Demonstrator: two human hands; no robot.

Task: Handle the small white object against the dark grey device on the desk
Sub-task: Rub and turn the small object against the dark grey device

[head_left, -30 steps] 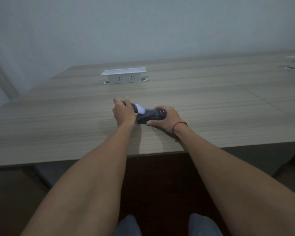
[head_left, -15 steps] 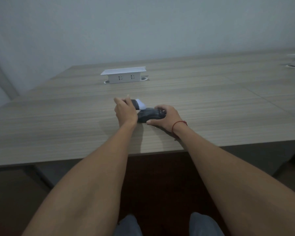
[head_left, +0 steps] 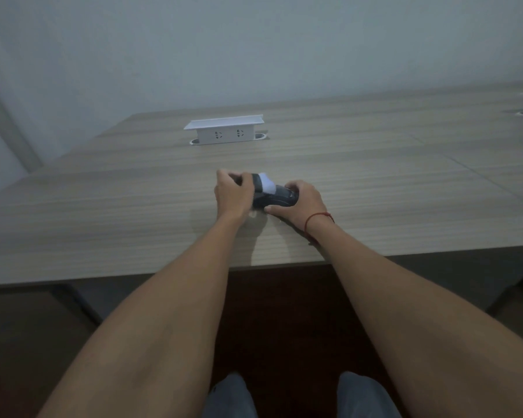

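Head view: the left hand has its fingers closed on the far end of the dark grey device, where the small white object sits; the right hand clamps the device's near end on the counter. The white piece looks light and flimsy, best pinched by its edges.

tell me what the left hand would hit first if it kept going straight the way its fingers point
The left hand points away from the person. Beyond what its fingers already grip, the first thing looks to be the white socket box, after bare desk. Depth from one view is uncertain.
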